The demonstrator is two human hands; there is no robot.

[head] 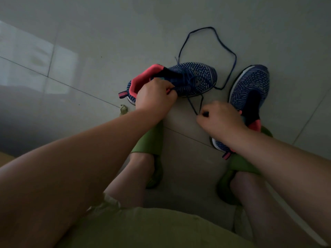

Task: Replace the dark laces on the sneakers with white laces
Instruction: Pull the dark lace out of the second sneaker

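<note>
Two navy knit sneakers with pink lining lie on the grey tiled floor. The left sneaker (197,77) lies on its side, with a dark lace still threaded in its eyelets. My left hand (155,95) grips this shoe at its opening and pinches the lace there. My right hand (220,117) is closed on a strand of the dark lace (198,104) pulled out from the shoe. A long loop of dark lace (223,49) trails on the floor beyond the shoes. The right sneaker (250,90) shows no lace and lies behind my right hand. No white laces are in view.
My feet wear green slippers (152,140) right below the sneakers. A small green tag-like object (123,109) lies on the floor left of my left wrist. My knees and green shirt fill the bottom of the view.
</note>
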